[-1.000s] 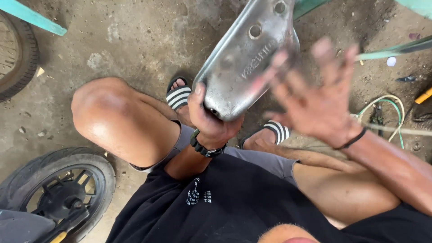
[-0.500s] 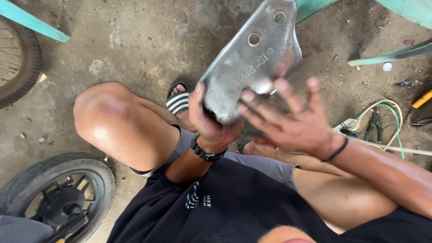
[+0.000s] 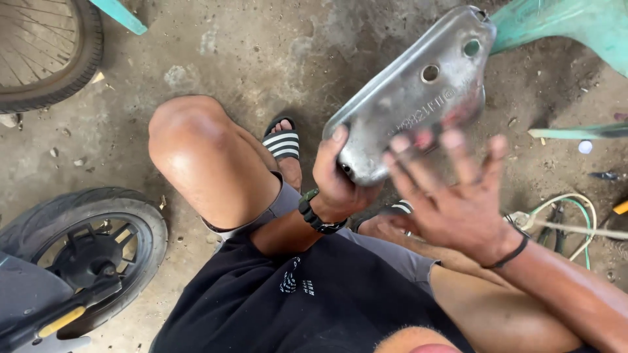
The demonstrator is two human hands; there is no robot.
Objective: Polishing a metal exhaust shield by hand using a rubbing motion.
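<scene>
Grey metal cover plate (image 3: 418, 91), two holes near its top, sits upper centre of frame, raised over the concrete floor (image 3: 248, 59). My left hand (image 3: 340, 180) grips its lower end. My right hand (image 3: 458, 196) is unclenched, fingers spread, lying against its lower edge. Scooter wheel (image 3: 85, 255) lower left.

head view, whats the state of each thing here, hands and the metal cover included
metal cover: held up off the ground, tilted, two round holes showing
left hand: gripped around the cover's lower end
right hand: open, fingers spread, blurred, at the cover's lower edge
scooter wheel: upright on the concrete
spoked wheel: partly in frame, top left
striped sandal: worn on the foot, flat on the ground
green wire: looped loose on the ground
</scene>
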